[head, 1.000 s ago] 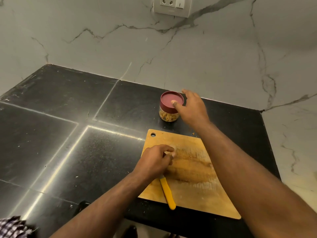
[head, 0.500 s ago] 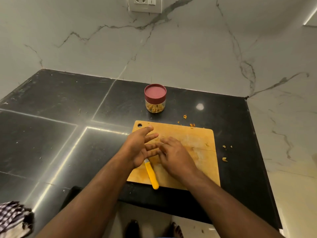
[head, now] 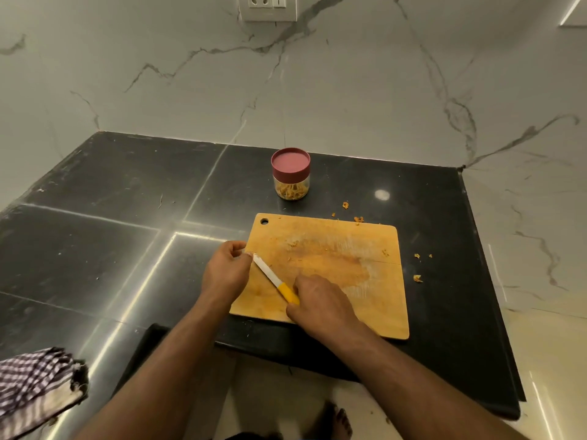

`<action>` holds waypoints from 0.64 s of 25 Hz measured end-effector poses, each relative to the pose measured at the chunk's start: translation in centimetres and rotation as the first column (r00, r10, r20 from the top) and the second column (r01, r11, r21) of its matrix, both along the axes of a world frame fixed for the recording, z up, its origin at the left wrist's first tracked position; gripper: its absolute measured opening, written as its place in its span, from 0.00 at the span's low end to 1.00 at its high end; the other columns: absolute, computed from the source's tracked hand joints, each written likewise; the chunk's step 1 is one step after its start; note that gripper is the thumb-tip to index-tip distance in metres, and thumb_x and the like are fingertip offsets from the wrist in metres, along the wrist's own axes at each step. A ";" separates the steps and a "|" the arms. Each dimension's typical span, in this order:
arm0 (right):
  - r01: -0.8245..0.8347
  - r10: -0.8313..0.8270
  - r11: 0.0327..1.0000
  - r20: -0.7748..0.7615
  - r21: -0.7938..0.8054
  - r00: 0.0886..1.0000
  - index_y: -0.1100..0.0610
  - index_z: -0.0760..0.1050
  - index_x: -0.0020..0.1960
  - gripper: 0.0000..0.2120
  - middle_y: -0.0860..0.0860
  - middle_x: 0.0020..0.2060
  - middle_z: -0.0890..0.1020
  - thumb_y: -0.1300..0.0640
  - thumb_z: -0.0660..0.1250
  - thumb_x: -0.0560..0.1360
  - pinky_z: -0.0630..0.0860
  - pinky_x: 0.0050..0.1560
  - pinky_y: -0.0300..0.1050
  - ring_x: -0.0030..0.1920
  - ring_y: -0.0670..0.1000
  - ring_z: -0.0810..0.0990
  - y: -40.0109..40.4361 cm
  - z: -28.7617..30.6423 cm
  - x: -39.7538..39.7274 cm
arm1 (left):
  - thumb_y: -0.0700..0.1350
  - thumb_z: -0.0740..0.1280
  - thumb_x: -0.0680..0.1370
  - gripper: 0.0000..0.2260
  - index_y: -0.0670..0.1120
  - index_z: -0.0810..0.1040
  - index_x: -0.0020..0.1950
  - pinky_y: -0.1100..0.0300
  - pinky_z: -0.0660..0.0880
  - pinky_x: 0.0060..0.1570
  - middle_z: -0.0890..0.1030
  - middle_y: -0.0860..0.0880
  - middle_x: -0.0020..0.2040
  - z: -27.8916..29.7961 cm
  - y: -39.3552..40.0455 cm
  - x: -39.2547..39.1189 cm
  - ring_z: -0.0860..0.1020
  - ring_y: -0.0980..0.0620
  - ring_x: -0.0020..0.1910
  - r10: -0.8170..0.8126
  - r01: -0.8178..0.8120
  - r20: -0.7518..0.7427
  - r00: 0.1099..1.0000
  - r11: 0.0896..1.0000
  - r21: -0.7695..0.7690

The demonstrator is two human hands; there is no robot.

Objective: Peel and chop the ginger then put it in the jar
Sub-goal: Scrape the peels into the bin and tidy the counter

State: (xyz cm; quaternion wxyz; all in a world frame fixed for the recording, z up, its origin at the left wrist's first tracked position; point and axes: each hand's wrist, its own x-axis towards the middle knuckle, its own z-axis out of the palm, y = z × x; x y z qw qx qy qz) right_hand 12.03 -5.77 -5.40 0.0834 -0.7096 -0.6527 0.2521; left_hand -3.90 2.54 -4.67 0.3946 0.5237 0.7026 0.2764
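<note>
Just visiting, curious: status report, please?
Right hand grips knife handle; left hand pinches blade tip. Jar lidded, ginger inside. Scraps on counter.

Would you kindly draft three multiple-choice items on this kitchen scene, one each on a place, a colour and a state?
1. Where does the small clear jar with a maroon lid stand?
A. on the board
B. on the black counter beyond the wooden cutting board
C. on the floor

2. What colour is the handle of the white-bladed knife?
A. yellow
B. green
C. black

3. How is the jar?
A. lid off
B. tipped over
C. lid on, upright

Key: 1 B, counter shows between jar and board. 2 A, yellow shows beside the right hand; the left hand is at the tip. 3 C, the lid caps it.
</note>
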 end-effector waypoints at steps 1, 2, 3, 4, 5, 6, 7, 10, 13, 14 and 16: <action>0.023 -0.023 1.000 -0.005 0.003 1.000 0.51 0.70 0.45 0.08 0.50 0.42 0.74 0.49 0.68 0.73 0.72 0.36 0.47 0.41 0.52 0.75 -0.2 0.0 -0.1 | 0.46 0.67 0.80 0.14 0.49 0.75 0.66 0.48 0.76 0.58 0.78 0.48 0.61 -0.1 0.0 0.0 0.75 0.50 0.55 -0.006 0.006 -0.006 1.000 1.000 -0.009; 0.060 -0.060 0.998 -0.020 0.000 0.998 0.51 0.71 0.45 0.08 0.49 0.42 0.74 0.50 0.69 0.72 0.74 0.36 0.47 0.41 0.52 0.75 -0.4 -0.1 -0.2 | 0.46 0.67 0.80 0.15 0.49 0.75 0.67 0.48 0.75 0.58 0.78 0.48 0.62 -0.1 0.0 -0.1 0.75 0.50 0.56 -0.022 0.022 -0.009 1.000 1.000 -0.015; 0.098 -0.098 0.995 -0.043 -0.002 0.994 0.51 0.73 0.46 0.07 0.49 0.42 0.74 0.51 0.69 0.71 0.76 0.37 0.48 0.41 0.51 0.76 -0.5 -0.1 -0.4 | 0.46 0.67 0.80 0.16 0.49 0.74 0.68 0.48 0.75 0.58 0.78 0.47 0.63 -0.3 0.0 -0.2 0.75 0.49 0.58 -0.047 0.047 -0.014 0.999 0.999 -0.021; 0.133 -0.133 0.991 -0.072 0.003 0.989 0.51 0.74 0.46 0.06 0.48 0.42 0.75 0.52 0.69 0.72 0.77 0.39 0.49 0.41 0.50 0.76 -0.8 -0.1 -0.4 | 0.45 0.67 0.79 0.17 0.48 0.73 0.69 0.47 0.75 0.59 0.77 0.47 0.64 -0.5 0.0 -0.4 0.75 0.48 0.60 -0.071 0.070 -0.023 0.997 0.997 -0.024; 0.177 -0.174 0.984 -0.108 0.018 0.979 0.51 0.75 0.47 0.05 0.48 0.43 0.76 0.53 0.69 0.73 0.77 0.40 0.48 0.42 0.49 0.76 -1.0 -0.1 -0.2 | 0.45 0.67 0.79 0.18 0.48 0.73 0.70 0.47 0.75 0.60 0.77 0.46 0.66 -0.5 -0.1 -0.5 0.75 0.48 0.61 -0.085 0.084 -0.035 0.996 0.996 -0.021; 0.238 -0.229 0.970 -0.150 0.046 0.962 0.50 0.76 0.49 0.04 0.47 0.43 0.77 0.53 0.68 0.75 0.76 0.40 0.47 0.43 0.49 0.77 -1.1 -0.1 0.4 | 0.46 0.67 0.79 0.20 0.48 0.72 0.71 0.47 0.74 0.60 0.76 0.46 0.67 -0.5 -0.1 -0.6 0.75 0.47 0.62 -0.094 0.093 -0.049 0.994 0.995 -0.019; 0.315 -0.296 0.945 -0.189 0.082 0.936 0.49 0.77 0.51 0.05 0.47 0.45 0.79 0.54 0.68 0.76 0.74 0.40 0.45 0.45 0.50 0.78 -1.3 0.0 1.5 | 0.46 0.67 0.79 0.21 0.48 0.71 0.72 0.48 0.74 0.59 0.76 0.45 0.67 -0.4 -0.1 -0.7 0.75 0.47 0.63 -0.102 0.101 -0.062 0.993 0.995 -0.021; 0.554 -0.534 0.810 -0.147 0.195 0.833 0.51 0.80 0.58 0.11 0.49 0.50 0.81 0.58 0.65 0.77 0.73 0.46 0.44 0.50 0.52 0.78 -2.1 -0.3 6.3 | 0.48 0.67 0.80 0.23 0.47 0.68 0.74 0.51 0.72 0.53 0.75 0.45 0.68 -0.3 -0.1 -0.7 0.75 0.47 0.60 -0.145 0.140 -0.082 0.986 0.988 -0.069; 0.649 -0.654 0.735 -0.046 0.195 0.755 0.52 0.78 0.56 0.10 0.50 0.49 0.79 0.59 0.65 0.76 0.75 0.45 0.47 0.48 0.52 0.76 -3.2 -1.0 8.8 | 0.50 0.67 0.80 0.25 0.47 0.65 0.75 0.49 0.72 0.54 0.74 0.43 0.68 0.0 0.0 -0.9 0.75 0.45 0.58 -0.166 0.159 -0.050 0.985 0.980 -0.116; 0.659 -0.659 0.727 -0.075 0.191 0.749 0.52 0.78 0.55 0.09 0.50 0.49 0.79 0.59 0.65 0.76 0.74 0.44 0.47 0.47 0.52 0.76 -3.3 -1.3 8.9 | 0.50 0.67 0.80 0.26 0.47 0.64 0.75 0.48 0.73 0.54 0.74 0.42 0.68 0.0 0.2 -1.1 0.74 0.45 0.57 -0.156 0.150 -0.029 0.987 0.979 -0.136; 0.680 -0.668 0.704 -0.133 0.203 0.732 0.52 0.78 0.55 0.09 0.50 0.48 0.79 0.59 0.65 0.76 0.71 0.42 0.44 0.47 0.51 0.76 -3.4 -1.5 8.8 | 0.52 0.67 0.79 0.27 0.47 0.64 0.75 0.45 0.74 0.58 0.73 0.41 0.69 0.2 0.7 -1.3 0.74 0.42 0.61 -0.126 0.129 0.027 0.992 0.974 -0.188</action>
